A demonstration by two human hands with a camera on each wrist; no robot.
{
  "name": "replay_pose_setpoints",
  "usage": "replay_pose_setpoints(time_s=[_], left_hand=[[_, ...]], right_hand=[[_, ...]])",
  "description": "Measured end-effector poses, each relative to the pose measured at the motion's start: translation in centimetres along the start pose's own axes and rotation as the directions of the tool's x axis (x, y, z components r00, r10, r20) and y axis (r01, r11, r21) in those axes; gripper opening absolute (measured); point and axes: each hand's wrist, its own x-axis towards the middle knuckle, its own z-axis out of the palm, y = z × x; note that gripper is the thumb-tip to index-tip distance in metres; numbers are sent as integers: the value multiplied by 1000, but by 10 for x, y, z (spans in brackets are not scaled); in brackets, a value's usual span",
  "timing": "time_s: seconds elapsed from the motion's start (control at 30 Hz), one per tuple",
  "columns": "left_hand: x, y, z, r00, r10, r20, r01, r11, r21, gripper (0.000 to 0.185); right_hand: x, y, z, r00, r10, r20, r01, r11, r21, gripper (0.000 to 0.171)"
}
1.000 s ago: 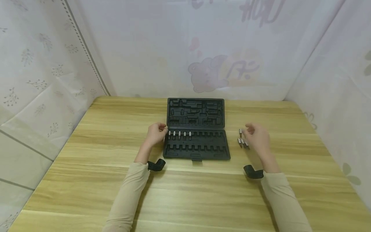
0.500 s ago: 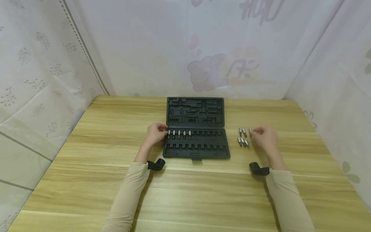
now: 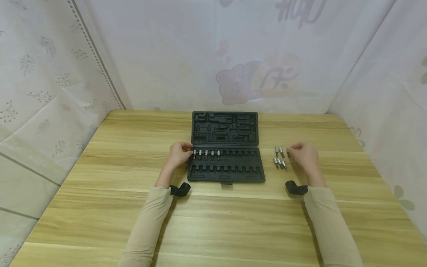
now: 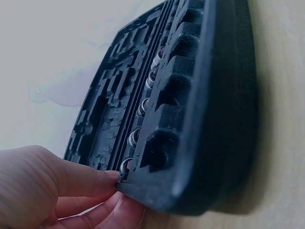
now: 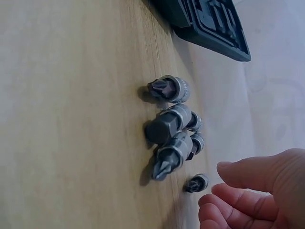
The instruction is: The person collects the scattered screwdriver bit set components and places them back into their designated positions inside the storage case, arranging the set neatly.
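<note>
An open black plastic bit case (image 3: pixel 233 161) lies on the table, with several silver bit sockets (image 3: pixel 206 153) in the left slots of its back row. My left hand (image 3: pixel 180 152) grips the case's left edge, thumb on top and fingers underneath, as the left wrist view shows. To the right of the case, my right hand (image 3: pixel 304 154) is beside a single bit socket (image 5: pixel 196 183); in the right wrist view its thumb and fingers are loosely bent and apart, with the socket just past the fingertips. Other bit sockets (image 5: pixel 169 155) lie to its left in two short rows.
The case's lid (image 3: pixel 225 129) is folded back flat, its moulded recesses facing up. Dark camera mounts sit on both wrists. Patterned cloth (image 3: pixel 160 55) hangs behind the wooden table (image 3: pixel 227 226) and along both sides.
My right hand has moved right, uncovering two back-row bit sockets and leaving a third at its fingertips. Since half a second ago it has shifted only slightly. My left hand stays on the case.
</note>
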Motion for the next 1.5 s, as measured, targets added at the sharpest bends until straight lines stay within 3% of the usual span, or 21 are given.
replay_pose_setpoints(time_s=[0.3,0.9,1.5], left_hand=[[0,1,0,1000,-7,-3,7,1000,-11,23],[0,0,0,1000,1,-4,-1,1000,13,23],[1,-3,1,1000,-7,-7,7,1000,-8,22]], right_hand=[[9,-1,4,999,41,9,-41,999,-18,33],[11,-4,6,999,22,-41,-24,999,-46,27],[13,-3,4,999,54,-10,-54,995,-85,27]])
